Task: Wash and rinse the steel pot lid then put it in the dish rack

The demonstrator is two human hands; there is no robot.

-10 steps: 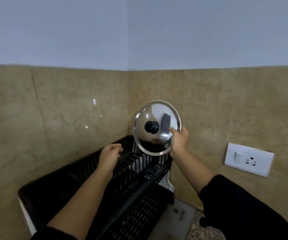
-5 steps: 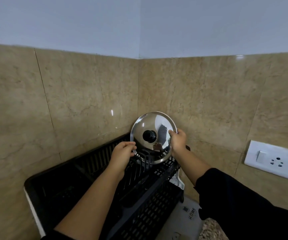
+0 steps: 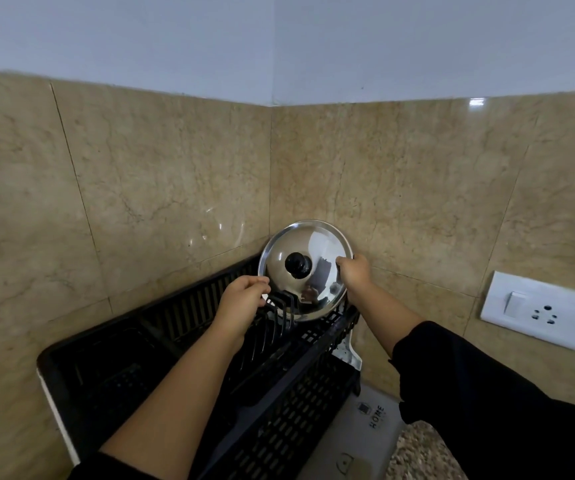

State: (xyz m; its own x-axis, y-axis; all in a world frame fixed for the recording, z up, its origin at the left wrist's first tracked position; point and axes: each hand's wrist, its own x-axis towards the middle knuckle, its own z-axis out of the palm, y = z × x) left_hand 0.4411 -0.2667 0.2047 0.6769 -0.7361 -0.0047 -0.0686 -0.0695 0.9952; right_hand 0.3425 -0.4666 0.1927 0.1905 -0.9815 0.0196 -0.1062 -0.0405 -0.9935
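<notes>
A: Now, lid position?

B: Steel pot lid stands on edge at the far right end of the black dish rack, in the tiled wall corner, black knob facing the camera. Lower rim sits among the rack's upright prongs.

A: Hands?

B: Right hand curled on the lid's right rim, thumb on the front face. Left hand curled at the lower left rim; cannot tell whether it pinches the rim or a prong.

A: Surroundings?

B: White switch plate on the right wall, well apart.
</notes>
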